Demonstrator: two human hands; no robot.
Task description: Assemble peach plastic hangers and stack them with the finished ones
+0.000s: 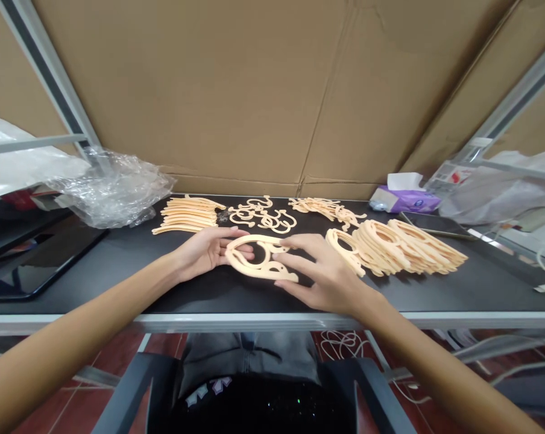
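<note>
A flat pale wooden cut-out piece with oval openings [261,265] is held just above the black tabletop [132,265], between both hands. My left hand [207,250] grips its left end, thumb on top and fingers beneath. My right hand [324,274] pinches its right end with spread fingers. To the right lies a fanned row of several similar ring-shaped wooden pieces [396,244].
Behind the hands lie a stack of curved wooden strips [186,215], small hook-shaped pieces [263,217] and a pile of further cut-outs [327,210]. Crumpled clear plastic [114,187] sits at the left, a purple tissue box [401,198] and a phone [435,224] at the right. A cardboard wall stands behind.
</note>
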